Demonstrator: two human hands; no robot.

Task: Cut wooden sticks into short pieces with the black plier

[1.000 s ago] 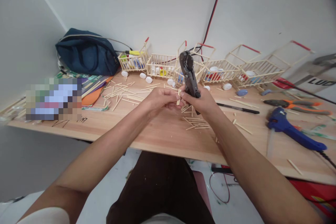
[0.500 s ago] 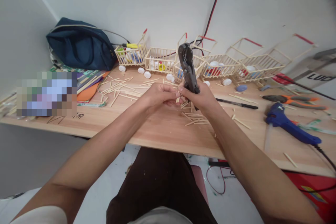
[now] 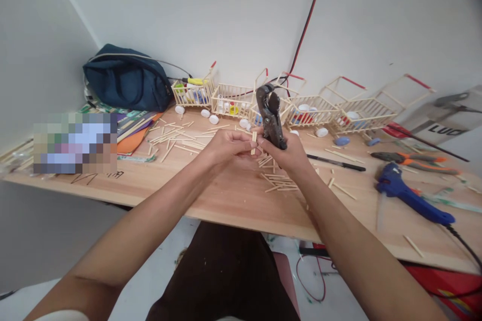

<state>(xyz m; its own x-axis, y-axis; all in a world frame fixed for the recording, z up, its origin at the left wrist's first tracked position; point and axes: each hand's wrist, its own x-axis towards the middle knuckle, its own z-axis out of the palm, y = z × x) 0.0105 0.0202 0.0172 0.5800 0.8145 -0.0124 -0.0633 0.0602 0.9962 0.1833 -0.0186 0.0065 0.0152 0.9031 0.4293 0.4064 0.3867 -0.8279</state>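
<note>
head view: the right hand is gripping the handles of a dark cutter, fingers wrapped tight, head pointing up. i can't tell if its jaws are fully shut. the left hand is pinching a short stick just left of the cutter, fingertips touching the right hand.

the risk as i'm seeing it: those fingertips are sitting really close to the cutter, so a slip could be nipping skin, or the thin stick could be snapping and flying off.

loose sticks are lying on the table right below the cutter. stick carts are lining up behind it, a pen and a glue gun are lying to its right, and a bag is sitting far to its left. nothing is blocking the hands.
</note>
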